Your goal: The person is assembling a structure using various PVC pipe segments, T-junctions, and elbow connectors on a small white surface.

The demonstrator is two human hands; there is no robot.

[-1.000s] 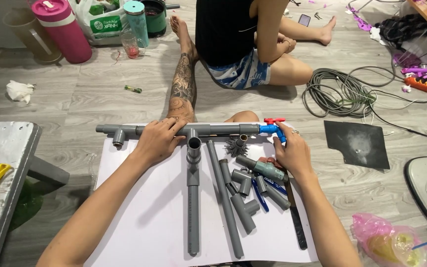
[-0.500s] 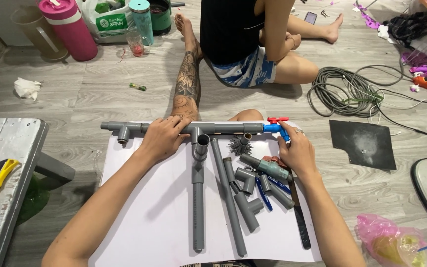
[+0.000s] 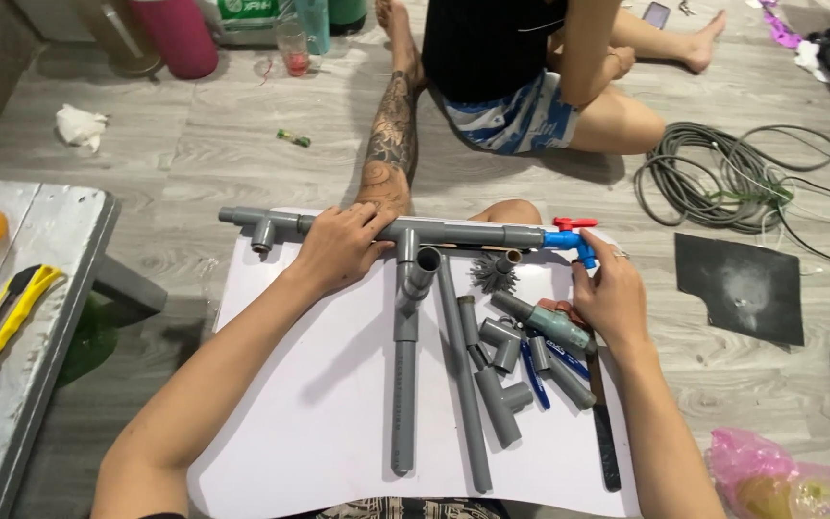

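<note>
Your left hand (image 3: 343, 248) lies flat w/ fingers spread over the long grey plastic pipe assembly (image 3: 473, 233), pressing it down rather than wrapping it; that pipe run sits across the far edge of the white sheet (image 3: 290, 413) on the floor, w/ a short elbow fitting hanging off its left end and a tee stem running down toward you. Your right hand (image 3: 612, 300) is at the right end, fingertips pinching the blue tap w/ the red handle (image 3: 573, 238), thumb under the spout, so it's closed on the tap, not loose. Just below that hand lie loose grey pipe offcuts and fittings (image 3: 501, 360), a grey valve piece (image 3: 545, 320), a blue pen (image 3: 533, 370) and a round grey bristle brush (image 3: 494, 273). I'd judge the assembly light and stiff, smooth enough to roll or slip on the sheet, w/ joints that may twist or pull apart if only push-fitted. Best hold is around the main run near the tee, other hand at the tap body, not the red handle. Another person's tattooed leg (image 3: 391, 135) rests just beyond the pipe; a coil of grey cable (image 3: 722, 178) lies well apart to the right.
</note>
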